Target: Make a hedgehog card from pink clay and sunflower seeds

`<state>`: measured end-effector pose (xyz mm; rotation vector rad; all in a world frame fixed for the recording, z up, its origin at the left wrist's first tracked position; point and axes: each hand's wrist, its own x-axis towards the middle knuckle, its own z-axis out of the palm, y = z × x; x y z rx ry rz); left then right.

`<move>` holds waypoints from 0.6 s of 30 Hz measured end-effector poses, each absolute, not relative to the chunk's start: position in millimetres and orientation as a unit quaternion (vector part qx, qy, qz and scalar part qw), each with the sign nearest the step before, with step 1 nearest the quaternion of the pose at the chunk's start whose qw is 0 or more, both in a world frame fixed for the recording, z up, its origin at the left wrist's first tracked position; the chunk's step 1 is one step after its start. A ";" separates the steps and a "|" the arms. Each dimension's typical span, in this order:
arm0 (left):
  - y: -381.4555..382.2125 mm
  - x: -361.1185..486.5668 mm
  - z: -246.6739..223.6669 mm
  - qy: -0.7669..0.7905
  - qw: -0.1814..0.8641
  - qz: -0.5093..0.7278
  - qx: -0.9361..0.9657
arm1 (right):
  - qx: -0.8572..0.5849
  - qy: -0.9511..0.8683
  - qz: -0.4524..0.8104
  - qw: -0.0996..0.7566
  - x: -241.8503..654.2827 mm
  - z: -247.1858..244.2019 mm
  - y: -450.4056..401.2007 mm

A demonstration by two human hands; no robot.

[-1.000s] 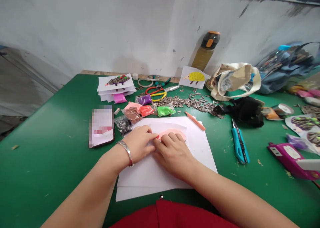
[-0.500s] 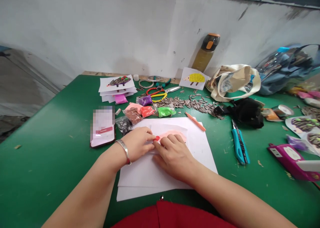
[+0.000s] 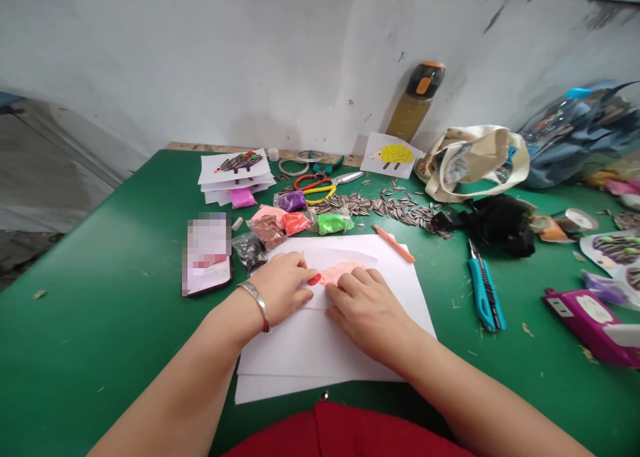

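A small white sheet [image 3: 320,252] lies on larger white paper [image 3: 320,350] in front of me. It bears a flat pink clay shape [image 3: 334,272] with a red clay piece [image 3: 315,279] at its left end. My left hand [image 3: 283,287] rests on the paper, its fingers apart and index fingertip touching the red piece. My right hand [image 3: 373,310] lies over the right part of the pink shape with bent fingers; its fingertips are partly hidden, and I cannot make out anything held in it.
Bagged clay [image 3: 296,222], sunflower seeds [image 3: 400,208] and scissors [image 3: 320,189] lie beyond the paper. A phone [image 3: 207,253] is left; an orange pen [image 3: 394,243], teal cutter [image 3: 485,290], black bag [image 3: 503,223] and magenta device [image 3: 590,323] are right. A bottle [image 3: 415,100] stands behind.
My right hand has moved right, away from the red piece, which now shows more fully. My left index finger has straightened onto it.
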<state>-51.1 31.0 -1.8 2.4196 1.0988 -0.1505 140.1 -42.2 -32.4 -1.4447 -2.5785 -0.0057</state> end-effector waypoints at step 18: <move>31.0 -51.3 -2.3 0.393 0.227 -0.051 0.890 | -0.484 -0.870 0.000 0.094 140.7 -32.1 -40.9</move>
